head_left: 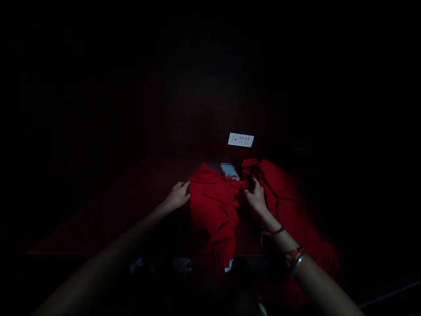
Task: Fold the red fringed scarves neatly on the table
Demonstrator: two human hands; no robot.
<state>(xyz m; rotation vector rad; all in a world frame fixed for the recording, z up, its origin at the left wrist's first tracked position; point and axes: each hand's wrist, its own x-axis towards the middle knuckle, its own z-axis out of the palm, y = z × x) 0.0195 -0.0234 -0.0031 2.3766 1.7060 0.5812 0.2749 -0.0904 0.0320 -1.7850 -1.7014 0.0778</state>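
Note:
A red garment point(213, 210) lies bunched on a dark wooden table point(131, 206), with part of it hanging over the near edge. My left hand point(178, 195) rests at the garment's left edge, fingers curled against the cloth. My right hand point(255, 199) presses on the cloth near its middle, fingers bent onto a fold. More red cloth point(286, 193) spreads to the right of that hand. A small pale label point(230, 172) shows near the garment's top. Red bracelets point(294, 254) sit on my right wrist.
The scene is very dark. A white wall socket plate point(240, 140) sits on the wall behind the table. The table's near edge point(82, 253) runs across the lower left. Small pale things point(182, 263) lie below that edge.

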